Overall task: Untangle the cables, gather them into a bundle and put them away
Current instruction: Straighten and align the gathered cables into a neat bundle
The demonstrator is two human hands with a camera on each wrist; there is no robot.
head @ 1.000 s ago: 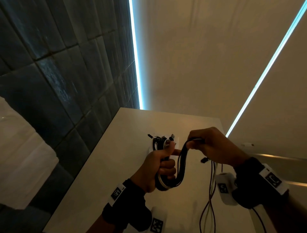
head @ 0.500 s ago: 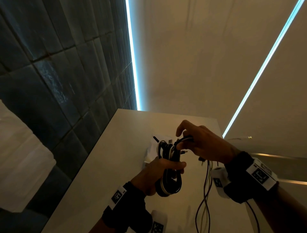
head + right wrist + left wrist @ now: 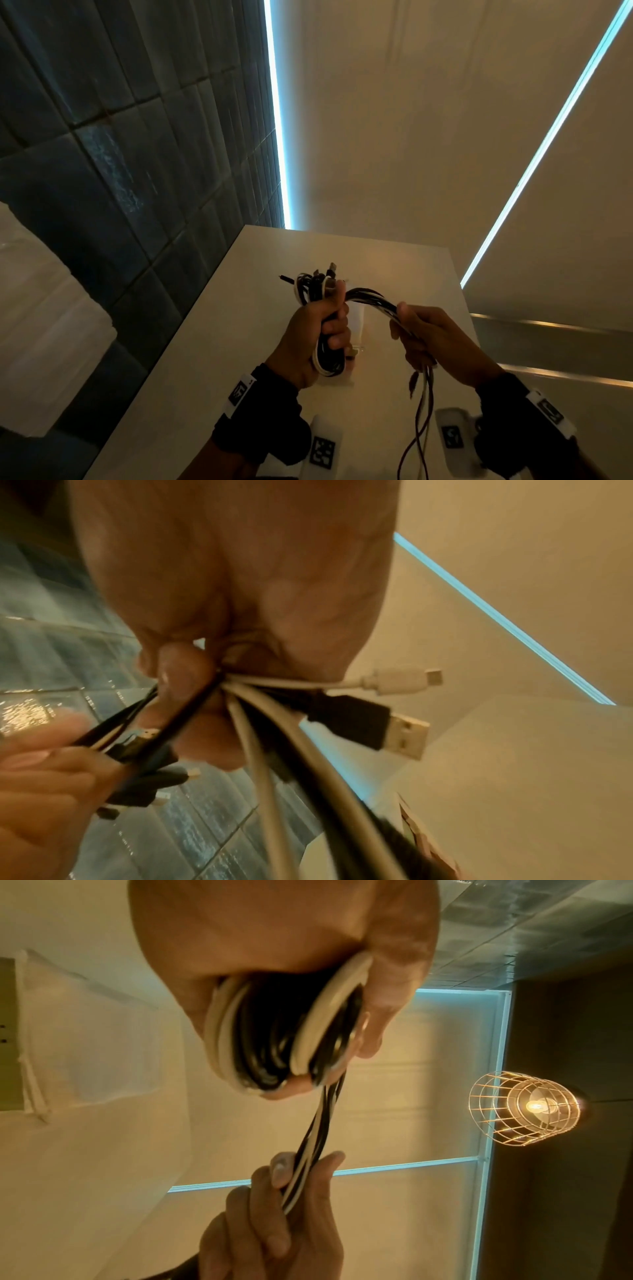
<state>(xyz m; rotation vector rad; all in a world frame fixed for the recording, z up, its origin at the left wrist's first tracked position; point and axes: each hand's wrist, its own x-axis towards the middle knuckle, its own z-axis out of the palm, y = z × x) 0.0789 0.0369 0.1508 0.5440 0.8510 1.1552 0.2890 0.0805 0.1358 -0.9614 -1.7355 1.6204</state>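
Overhead — cables (image 3: 371, 298) between both fists

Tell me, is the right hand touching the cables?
Touching. The left wrist view shows the right hand with its fingers and thumb curled round the black and white cables stretching from the left hand.

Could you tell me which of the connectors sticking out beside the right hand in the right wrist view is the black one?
The black USB plug with the broad metal tip, lower and larger; the slim white plug above it has a small tip.
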